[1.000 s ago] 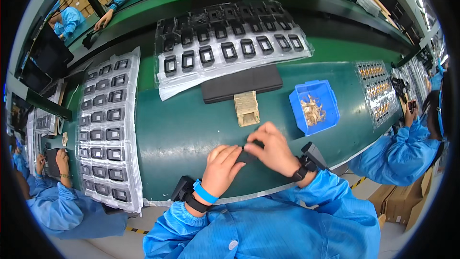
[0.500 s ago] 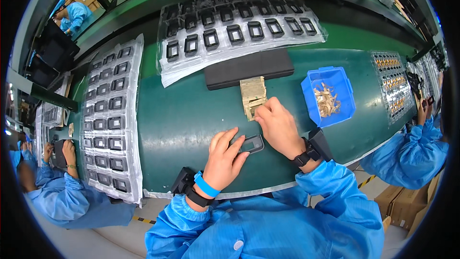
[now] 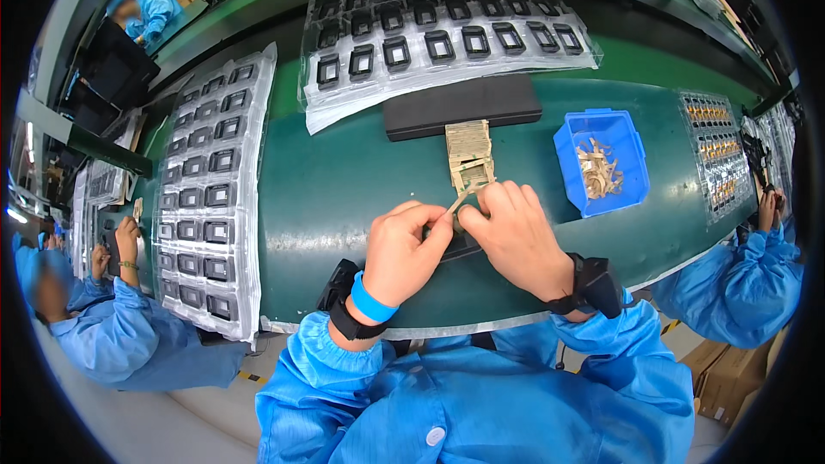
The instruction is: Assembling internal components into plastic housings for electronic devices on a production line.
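Observation:
Between my two hands stretches a thin tan paper strip. My left hand pinches its lower end with thumb and forefinger. At the strip's upper end, the fingertips of my right hand are closed on it. Under my hands a dark plastic frame lies on the bench, mostly covered by them. Just beyond my fingers is a stack of tan adhesive strips, leaning against a long black block.
A blue bin with curled tan scraps stands to the right. Trays of black frames lie at the back and left. A tray of small orange-and-black parts sits far right. Co-workers sit on both sides.
My left hand has left the dark frame, moved up and taken one end of a tan strip. My right hand has drawn this strip from the stack. The view has shifted slightly.

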Tool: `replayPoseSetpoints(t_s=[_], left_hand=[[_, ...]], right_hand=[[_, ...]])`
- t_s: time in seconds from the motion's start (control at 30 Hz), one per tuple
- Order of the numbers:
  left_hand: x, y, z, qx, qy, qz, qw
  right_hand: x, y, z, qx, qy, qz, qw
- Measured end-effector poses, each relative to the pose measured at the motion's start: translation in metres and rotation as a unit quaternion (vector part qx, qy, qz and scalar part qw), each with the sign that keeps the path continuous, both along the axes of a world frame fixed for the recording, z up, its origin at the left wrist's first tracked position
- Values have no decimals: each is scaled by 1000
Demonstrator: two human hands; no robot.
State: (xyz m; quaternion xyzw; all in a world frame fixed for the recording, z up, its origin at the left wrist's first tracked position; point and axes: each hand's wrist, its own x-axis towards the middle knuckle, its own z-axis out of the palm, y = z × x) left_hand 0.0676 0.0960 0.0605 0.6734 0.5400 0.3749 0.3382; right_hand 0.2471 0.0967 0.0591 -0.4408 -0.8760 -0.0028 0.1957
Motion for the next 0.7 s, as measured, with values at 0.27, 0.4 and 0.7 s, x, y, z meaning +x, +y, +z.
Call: replayPoseSetpoints(t_s=[0.27, 0.4, 0.7], left_hand=[[17, -18, -5, -80, -91, -4, 993], [26, -20, -9, -43, -125, -6, 991], [40, -26, -8, -102, -158, 21, 982]], right_hand=[[6, -14, 2, -147, 307, -58, 938], [9, -16, 2, -110, 288, -58, 949], [17, -21, -7, 73, 191, -43, 978]])
